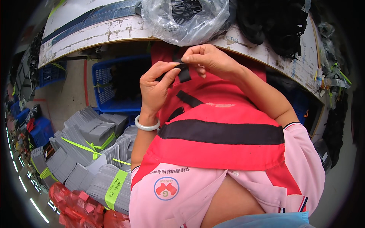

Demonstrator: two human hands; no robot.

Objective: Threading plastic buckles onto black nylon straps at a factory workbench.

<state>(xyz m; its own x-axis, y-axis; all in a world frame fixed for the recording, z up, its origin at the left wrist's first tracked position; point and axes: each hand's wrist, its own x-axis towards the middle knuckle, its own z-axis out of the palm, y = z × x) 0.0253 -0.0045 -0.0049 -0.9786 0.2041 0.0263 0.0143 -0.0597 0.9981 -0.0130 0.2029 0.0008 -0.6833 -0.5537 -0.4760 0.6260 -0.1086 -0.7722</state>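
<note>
Above my lap, my left hand (157,84) pinches a short black fabric strap (184,74) between thumb and fingers; a white bangle (146,123) circles that wrist. My right hand (213,60) is closed at the strap's upper end, thumb against the fingertips, right beside the left fingertips. The strap's free end hangs down between the two hands. Another black strap (189,98) lies on the red apron (222,161) over my lap, with a further black piece (175,113) partly hidden at the apron's fold.
Ahead is a worn white table (87,41) bearing a clear plastic bag (182,28) of black pieces and a black heap (272,26). Below it stands a blue crate (99,81) with black material. Grey stacks (68,171) tied with green bands and red bags (76,205) lie at my left.
</note>
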